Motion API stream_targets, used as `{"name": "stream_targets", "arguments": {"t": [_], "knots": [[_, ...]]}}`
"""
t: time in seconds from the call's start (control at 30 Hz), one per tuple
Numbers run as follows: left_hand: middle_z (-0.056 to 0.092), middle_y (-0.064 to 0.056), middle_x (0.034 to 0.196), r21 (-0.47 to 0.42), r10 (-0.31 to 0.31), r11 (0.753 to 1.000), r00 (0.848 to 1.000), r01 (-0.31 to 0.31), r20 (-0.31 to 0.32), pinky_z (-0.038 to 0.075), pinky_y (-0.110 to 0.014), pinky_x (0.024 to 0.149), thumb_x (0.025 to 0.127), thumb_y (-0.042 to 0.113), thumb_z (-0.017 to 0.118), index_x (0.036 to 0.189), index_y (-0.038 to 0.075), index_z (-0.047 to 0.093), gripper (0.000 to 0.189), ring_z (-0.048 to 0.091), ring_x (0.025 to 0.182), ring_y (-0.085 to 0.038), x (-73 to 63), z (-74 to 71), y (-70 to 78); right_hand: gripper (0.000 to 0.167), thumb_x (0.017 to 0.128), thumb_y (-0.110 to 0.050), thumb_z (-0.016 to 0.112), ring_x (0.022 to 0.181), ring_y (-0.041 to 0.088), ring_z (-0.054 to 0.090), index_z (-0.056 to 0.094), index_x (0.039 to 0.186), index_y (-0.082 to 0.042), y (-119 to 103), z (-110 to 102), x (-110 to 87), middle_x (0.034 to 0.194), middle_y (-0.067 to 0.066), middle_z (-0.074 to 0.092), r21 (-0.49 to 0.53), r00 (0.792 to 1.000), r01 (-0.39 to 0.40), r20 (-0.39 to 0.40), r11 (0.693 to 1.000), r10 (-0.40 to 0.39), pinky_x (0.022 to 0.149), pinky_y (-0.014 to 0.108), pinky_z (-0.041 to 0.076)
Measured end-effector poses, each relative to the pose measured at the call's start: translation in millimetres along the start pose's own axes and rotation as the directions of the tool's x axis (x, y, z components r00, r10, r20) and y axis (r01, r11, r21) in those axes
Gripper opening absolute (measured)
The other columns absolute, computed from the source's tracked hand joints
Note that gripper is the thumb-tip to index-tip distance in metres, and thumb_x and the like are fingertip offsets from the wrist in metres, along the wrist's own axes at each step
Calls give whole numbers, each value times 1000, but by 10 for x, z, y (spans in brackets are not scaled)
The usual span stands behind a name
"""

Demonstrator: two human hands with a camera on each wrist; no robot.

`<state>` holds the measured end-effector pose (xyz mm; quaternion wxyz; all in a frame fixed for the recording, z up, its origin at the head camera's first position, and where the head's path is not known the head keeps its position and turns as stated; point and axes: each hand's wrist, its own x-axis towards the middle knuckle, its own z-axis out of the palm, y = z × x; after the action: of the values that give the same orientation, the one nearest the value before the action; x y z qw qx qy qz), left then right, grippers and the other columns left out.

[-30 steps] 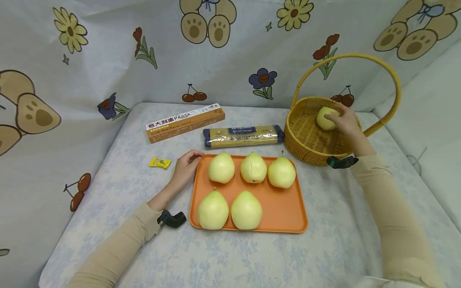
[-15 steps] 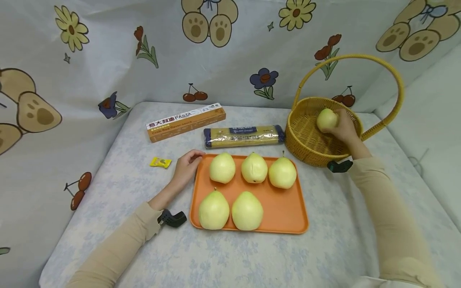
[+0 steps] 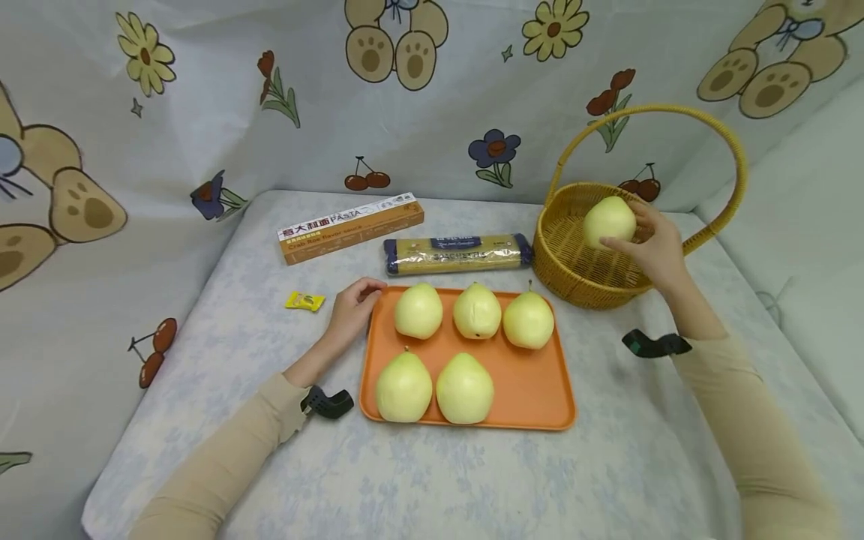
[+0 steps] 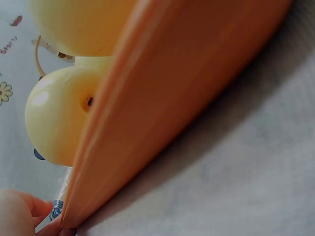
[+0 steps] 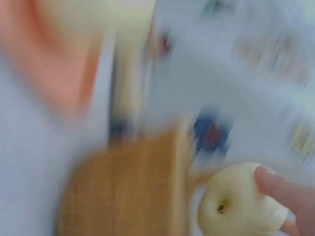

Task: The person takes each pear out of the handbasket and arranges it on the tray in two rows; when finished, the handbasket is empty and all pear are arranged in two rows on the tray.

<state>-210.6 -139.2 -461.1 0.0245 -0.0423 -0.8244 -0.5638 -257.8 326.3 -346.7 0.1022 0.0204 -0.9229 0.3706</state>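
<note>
A pale yellow-green pear (image 3: pixel 610 223) is held between the thumb and fingers of my right hand (image 3: pixel 658 244), over the mouth of the wicker basket (image 3: pixel 574 281). In the right wrist view the same pear (image 5: pixel 236 201) shows beside the blurred basket wall (image 5: pixel 123 191). My left hand (image 3: pixel 352 311) grips the far left corner of the orange tray (image 3: pixel 529 390). On the tray several pears sit in two rows, such as the front left pear (image 3: pixel 403 388). The left wrist view has the tray's side (image 4: pixel 133 118) close up, with the left thumb and fingers (image 4: pixel 42 206) at its corner.
Behind the tray lies a packet of spaghetti (image 3: pixel 459 253), its right end close to the basket. Farther left are a pasta box (image 3: pixel 351 227) and a small yellow wrapped candy (image 3: pixel 305 301). The basket's tall handle (image 3: pixel 729 150) arches up near the right arm.
My right hand has raised the pear from inside the basket, and it now looks larger and nearer. The left hand stays at the tray corner; the view has shifted slightly.
</note>
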Motion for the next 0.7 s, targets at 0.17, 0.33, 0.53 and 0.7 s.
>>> {"name": "stream_targets", "arguments": {"t": [0.17,0.33,0.53,0.7], "knots": [[65,-14,118,-6,-15,1000,1000,15,-3,46,-31,90,97,15,52,112,4,65,23,61,106,-26,-13,-50,-16,74,80,-14,76,100,-14,52,41,145,-12,-505,91,-819,141,14,50,145,987,79,127,986,-98,77,6,47],[64,-17,121,-17,-20,1000,1000,20,8,44,-28,89,98,16,52,116,3,64,26,60,109,-30,-19,-100,-22,73,75,-8,80,103,-13,55,47,140,-7,-648,316,-1525,135,-5,54,249,947,112,267,962,-179,73,21,57],[64,-16,120,-4,-31,1000,999,31,-9,45,-25,87,98,15,51,115,3,64,25,60,106,-28,-21,-119,-47,75,73,-24,82,105,-17,49,49,139,-12,-621,620,-1903,137,12,53,243,924,1,371,970,-94,74,26,57],[65,-14,118,2,-20,1000,1000,20,-6,46,-29,89,97,14,51,113,4,65,23,60,104,-25,-27,-94,-69,74,70,-27,84,103,-14,48,53,136,-13,-577,772,-2002,130,11,58,173,947,19,314,985,-74,68,26,57]]}}
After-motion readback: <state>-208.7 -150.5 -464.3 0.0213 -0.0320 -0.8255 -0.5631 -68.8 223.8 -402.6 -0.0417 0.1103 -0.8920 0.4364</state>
